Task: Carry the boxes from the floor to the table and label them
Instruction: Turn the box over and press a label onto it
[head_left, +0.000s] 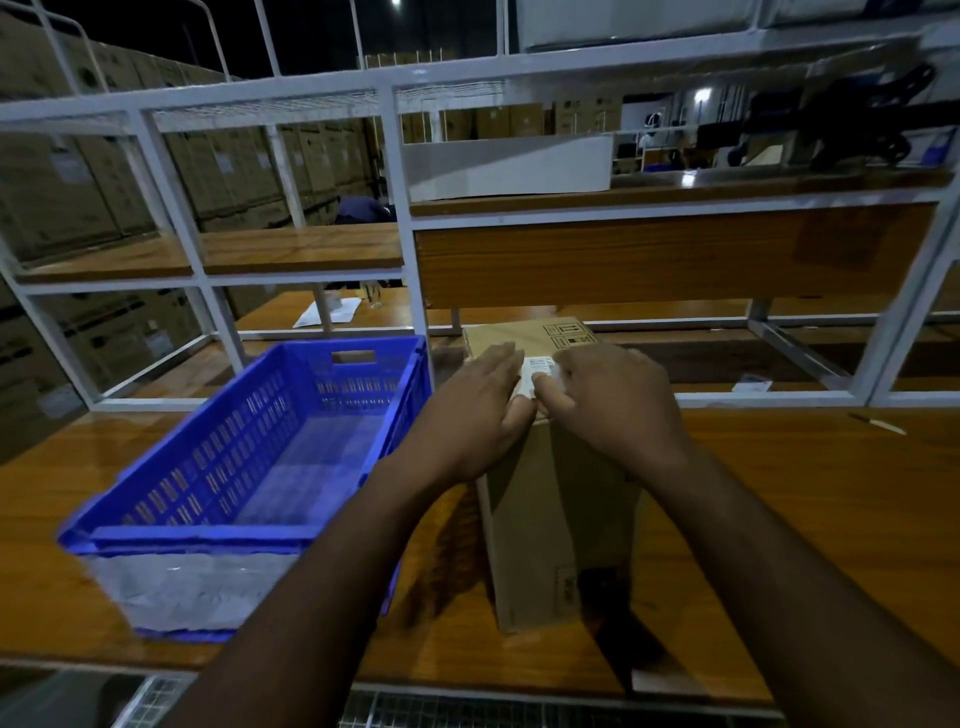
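A dim warehouse surrounds a white metal rack (400, 171) and a wooden table (779, 493). A blue crate (249, 457) stands left of an upright cardboard box (556, 519). The left hand (478, 410) lies flat-fingered on the box top. The right hand (618, 400), fingers curled, presses a white label (537, 371) there.

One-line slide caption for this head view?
Both hands, left hand and right hand, press a label onto the box standing beside a blue crate.
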